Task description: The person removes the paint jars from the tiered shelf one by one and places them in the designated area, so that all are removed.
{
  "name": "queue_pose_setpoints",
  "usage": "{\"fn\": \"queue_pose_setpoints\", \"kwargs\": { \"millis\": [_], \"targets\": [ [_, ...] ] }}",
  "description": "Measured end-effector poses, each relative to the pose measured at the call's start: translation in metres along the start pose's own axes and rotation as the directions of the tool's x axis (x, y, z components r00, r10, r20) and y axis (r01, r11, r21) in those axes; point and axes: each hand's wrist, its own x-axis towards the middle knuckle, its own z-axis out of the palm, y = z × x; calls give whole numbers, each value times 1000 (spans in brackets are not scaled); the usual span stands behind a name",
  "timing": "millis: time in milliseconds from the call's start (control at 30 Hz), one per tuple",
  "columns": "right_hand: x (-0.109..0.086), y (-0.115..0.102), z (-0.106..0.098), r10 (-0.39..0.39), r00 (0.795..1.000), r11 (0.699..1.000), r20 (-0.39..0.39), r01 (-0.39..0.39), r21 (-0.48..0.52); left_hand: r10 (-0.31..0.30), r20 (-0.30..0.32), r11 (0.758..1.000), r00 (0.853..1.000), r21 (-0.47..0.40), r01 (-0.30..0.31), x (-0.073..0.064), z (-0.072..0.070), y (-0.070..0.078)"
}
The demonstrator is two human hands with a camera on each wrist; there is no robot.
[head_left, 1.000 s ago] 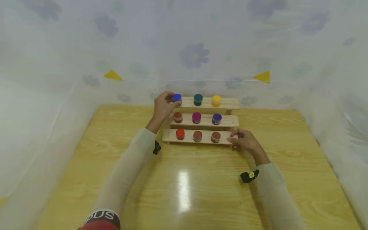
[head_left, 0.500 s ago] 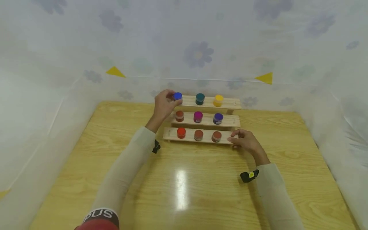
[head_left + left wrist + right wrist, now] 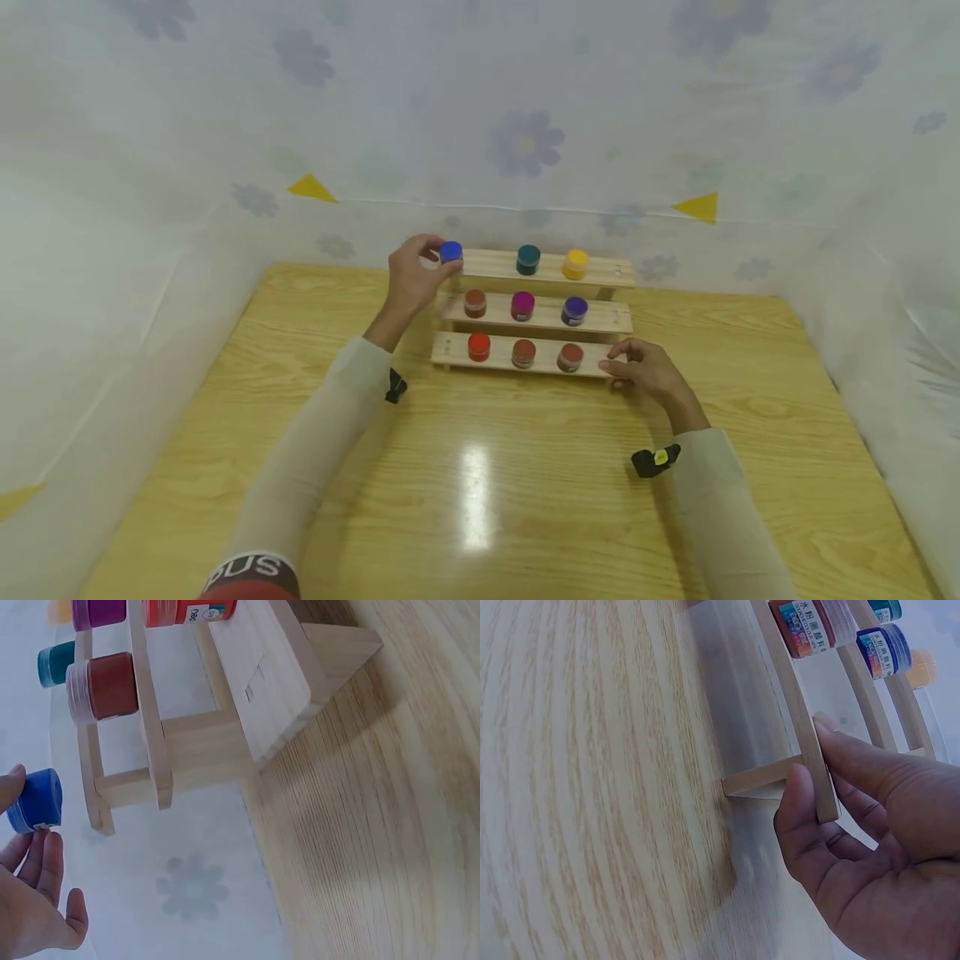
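My left hand (image 3: 416, 275) pinches a blue paint jar (image 3: 451, 252) between thumb and fingers at the left end of the top tier. In the left wrist view the blue jar (image 3: 39, 801) is apart from the rack, beyond its end. The three-tier wooden rack (image 3: 487, 266) stands on the table. My right hand (image 3: 643, 368) grips the right end of its lowest board (image 3: 817, 769), thumb on one face and fingers on the other. A teal jar (image 3: 528, 260) and a yellow jar (image 3: 575, 264) share the top tier.
The middle tier bears a brown jar (image 3: 475, 303), a magenta jar (image 3: 522, 306) and a purple-blue jar (image 3: 574, 311). A red jar (image 3: 479, 347) and two brown jars stand on the lowest. Behind the table (image 3: 555, 483) hangs a flowered white sheet (image 3: 420, 108).
My left hand has moved left with the blue jar, away from the teal jar and off the top board's end. The right hand keeps its grip on the rack. The head view has shifted slightly.
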Motion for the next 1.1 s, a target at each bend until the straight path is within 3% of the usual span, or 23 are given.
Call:
{"fn": "queue_pose_setpoints", "kwargs": {
  "millis": [200, 500, 1100],
  "targets": [
    [3, 3, 0, 10, 1000, 1000, 9, -10, 0, 18, -39, 1000, 999, 12, -18, -4, -15, -10],
    [7, 6, -2, 3, 1000, 1000, 20, -3, 13, -31, -73, 999, 997, 20, 33, -9, -35, -27],
    [6, 7, -2, -5, 1000, 1000, 1, 5, -13, -139, -45, 989, 989, 36, 141, -23, -53, -54]
  ]
}}
